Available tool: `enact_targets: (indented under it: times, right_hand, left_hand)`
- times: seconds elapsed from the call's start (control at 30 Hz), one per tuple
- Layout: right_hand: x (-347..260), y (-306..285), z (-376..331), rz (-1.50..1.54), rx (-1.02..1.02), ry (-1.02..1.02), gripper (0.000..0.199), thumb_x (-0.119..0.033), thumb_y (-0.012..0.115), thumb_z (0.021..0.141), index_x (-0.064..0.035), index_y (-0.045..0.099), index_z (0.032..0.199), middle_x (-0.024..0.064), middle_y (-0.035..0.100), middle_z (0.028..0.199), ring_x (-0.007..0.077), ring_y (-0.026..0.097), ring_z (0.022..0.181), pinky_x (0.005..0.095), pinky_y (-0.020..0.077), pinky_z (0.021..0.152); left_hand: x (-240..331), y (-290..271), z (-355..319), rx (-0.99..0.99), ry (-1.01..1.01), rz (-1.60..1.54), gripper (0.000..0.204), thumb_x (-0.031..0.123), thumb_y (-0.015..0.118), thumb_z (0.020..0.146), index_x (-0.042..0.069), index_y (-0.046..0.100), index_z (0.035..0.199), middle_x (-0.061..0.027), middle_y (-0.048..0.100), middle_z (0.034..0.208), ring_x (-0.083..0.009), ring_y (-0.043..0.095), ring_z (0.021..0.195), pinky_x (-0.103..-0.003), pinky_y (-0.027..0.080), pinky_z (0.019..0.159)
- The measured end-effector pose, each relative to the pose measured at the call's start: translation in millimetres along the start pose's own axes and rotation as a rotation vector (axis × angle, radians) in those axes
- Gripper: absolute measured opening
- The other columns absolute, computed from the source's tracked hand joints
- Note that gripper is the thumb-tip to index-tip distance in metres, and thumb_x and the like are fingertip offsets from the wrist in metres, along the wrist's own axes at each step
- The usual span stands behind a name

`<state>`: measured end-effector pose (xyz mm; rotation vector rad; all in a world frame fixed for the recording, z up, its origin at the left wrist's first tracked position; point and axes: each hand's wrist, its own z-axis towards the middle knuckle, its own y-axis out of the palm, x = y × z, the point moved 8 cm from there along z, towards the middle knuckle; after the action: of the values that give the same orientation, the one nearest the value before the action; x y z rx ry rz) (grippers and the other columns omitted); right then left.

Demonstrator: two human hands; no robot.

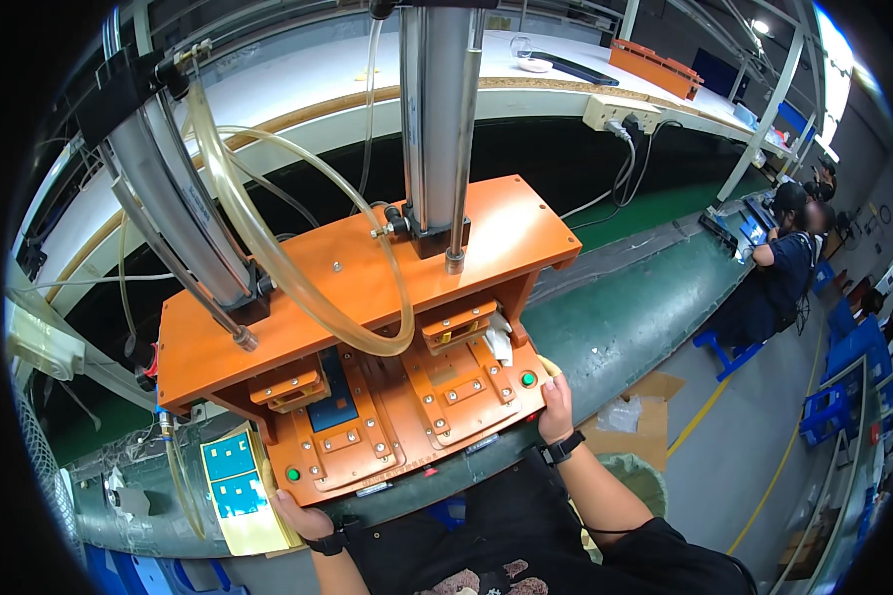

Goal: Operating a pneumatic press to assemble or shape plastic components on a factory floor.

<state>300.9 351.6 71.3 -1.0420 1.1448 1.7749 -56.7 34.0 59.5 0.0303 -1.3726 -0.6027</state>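
Note:
An orange pneumatic press (367, 307) with two upright metal cylinders stands on the green bench before me. My left hand (303, 516) is closed around the left front corner of its base, beside a green button (293, 475). At the right front corner, near another green button (528, 379), my right hand (558, 409) grips the base edge. Yellow covers show on some fingertips; the other fingers are partly hidden. A dark blue flat piece (333, 399) lies in the left fixture under the press head. White crumpled material (499, 342) sits by the right post.
Left of the press lies a yellow stack (258, 531) with blue sheets (233, 476) on top. Clear hoses loop over the press. Behind are a white shelf (318, 94) and a power strip (620, 114). A cardboard box (650, 397) stands right; a seated person (779, 268) works farther off.

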Motion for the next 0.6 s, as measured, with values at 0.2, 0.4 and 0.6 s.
enact_targets:
  times: [0.2,0.4,0.6]
  right_hand:
    - [3.4,-2.5,0.9,0.005,0.004,-0.012,0.052,-0.029,0.048,0.096,0.0064,0.045,0.133,0.0119,0.057,0.125,0.0164,0.052,0.115,0.0298,0.0389,0.101]
    - [2.5,-0.9,-0.4,0.019,0.006,0.013,0.052,-0.028,0.048,0.095,0.0061,0.044,0.134,0.012,0.056,0.125,0.0165,0.053,0.116,0.0297,0.0388,0.101]
    - [0.3,0.8,-0.1,0.022,-0.001,0.006,0.053,-0.028,0.048,0.095,0.0063,0.044,0.135,0.0125,0.056,0.126,0.0169,0.053,0.116,0.0302,0.0387,0.102]
  left_hand:
    - [-7.9,-7.7,1.1,0.012,-0.014,-0.009,0.049,0.03,0.037,0.101,-0.007,0.041,0.134,-0.0178,0.051,0.131,-0.0266,0.053,0.119,-0.037,0.044,0.101]
    - [-3.7,-2.6,0.6,0.013,0.002,0.004,0.05,0.031,0.036,0.102,-0.007,0.041,0.135,-0.0179,0.051,0.131,-0.0263,0.054,0.118,-0.037,0.044,0.101]
    - [-6.2,-6.8,1.4,0.006,-0.004,-0.01,0.049,0.03,0.037,0.102,-0.007,0.042,0.134,-0.018,0.051,0.131,-0.026,0.053,0.118,-0.037,0.043,0.101]
